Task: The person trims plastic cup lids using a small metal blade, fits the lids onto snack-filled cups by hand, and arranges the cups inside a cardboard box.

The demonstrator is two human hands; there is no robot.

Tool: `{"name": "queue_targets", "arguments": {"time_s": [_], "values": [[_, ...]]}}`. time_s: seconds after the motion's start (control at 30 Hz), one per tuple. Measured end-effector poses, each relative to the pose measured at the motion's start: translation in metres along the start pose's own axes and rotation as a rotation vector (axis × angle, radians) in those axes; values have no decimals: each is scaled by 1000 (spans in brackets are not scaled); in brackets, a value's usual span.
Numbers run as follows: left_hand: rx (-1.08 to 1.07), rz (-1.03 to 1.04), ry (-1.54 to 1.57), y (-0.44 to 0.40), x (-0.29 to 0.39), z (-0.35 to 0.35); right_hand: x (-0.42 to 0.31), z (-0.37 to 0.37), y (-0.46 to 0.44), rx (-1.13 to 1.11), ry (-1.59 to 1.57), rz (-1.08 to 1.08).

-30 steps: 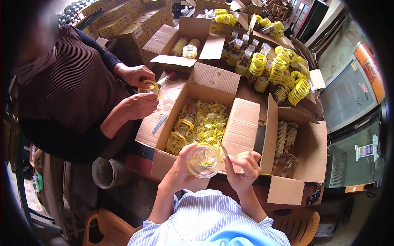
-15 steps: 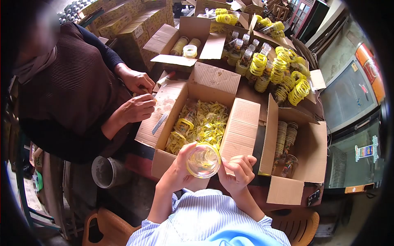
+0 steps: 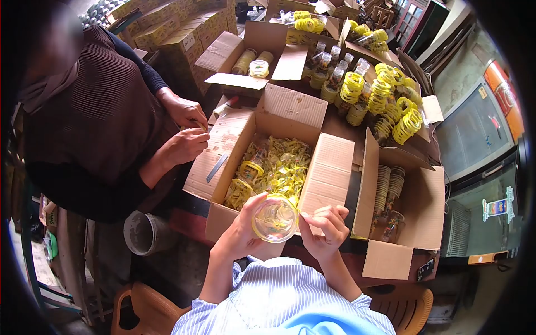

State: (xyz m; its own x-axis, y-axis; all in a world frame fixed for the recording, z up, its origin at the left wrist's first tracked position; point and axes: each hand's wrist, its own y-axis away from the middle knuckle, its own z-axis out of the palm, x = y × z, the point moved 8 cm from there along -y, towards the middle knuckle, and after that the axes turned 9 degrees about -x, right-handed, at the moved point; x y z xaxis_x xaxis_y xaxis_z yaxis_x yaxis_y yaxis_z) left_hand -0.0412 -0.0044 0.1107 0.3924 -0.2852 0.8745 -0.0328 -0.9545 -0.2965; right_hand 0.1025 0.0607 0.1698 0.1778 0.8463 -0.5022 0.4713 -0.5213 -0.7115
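Note:
My left hand [image 3: 245, 226] is wrapped round the side of a clear plastic cup [image 3: 274, 219] with a yellow band [image 3: 294, 204] round its rim. The cup's round opening faces up toward me. At the rim's right side my right hand [image 3: 325, 228] pinches the edge of the yellow band between thumb and forefinger, its other fingers curled in. Just beyond the cup stands an open cardboard box [image 3: 223, 192], filled with crumpled yellow and clear wrappers [image 3: 285, 162]. A yellow-rimmed cup [image 3: 249, 171] lies among them.
On the left, another person's hands [image 3: 187, 137] work close together near the box flap. A metal blade [image 3: 216, 168] lies on that flap. To the right, a second box [image 3: 430, 201] holds stacked cups [image 3: 389, 187]. Jars and yellow rings [image 3: 379, 95] crowd the table's back. A bucket [image 3: 146, 234] stands lower left.
My right hand has shifted slightly, its thumb and forefinger now closer on the band. The cup stays nearly in place. The other person's hands have moved a little left.

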Motion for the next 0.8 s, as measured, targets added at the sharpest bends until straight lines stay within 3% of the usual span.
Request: {"name": "queue_targets", "arguments": {"time_s": [0.8], "values": [[-84,-29,-107,-3,1,1,13,4,0,-41,-11,45]]}}
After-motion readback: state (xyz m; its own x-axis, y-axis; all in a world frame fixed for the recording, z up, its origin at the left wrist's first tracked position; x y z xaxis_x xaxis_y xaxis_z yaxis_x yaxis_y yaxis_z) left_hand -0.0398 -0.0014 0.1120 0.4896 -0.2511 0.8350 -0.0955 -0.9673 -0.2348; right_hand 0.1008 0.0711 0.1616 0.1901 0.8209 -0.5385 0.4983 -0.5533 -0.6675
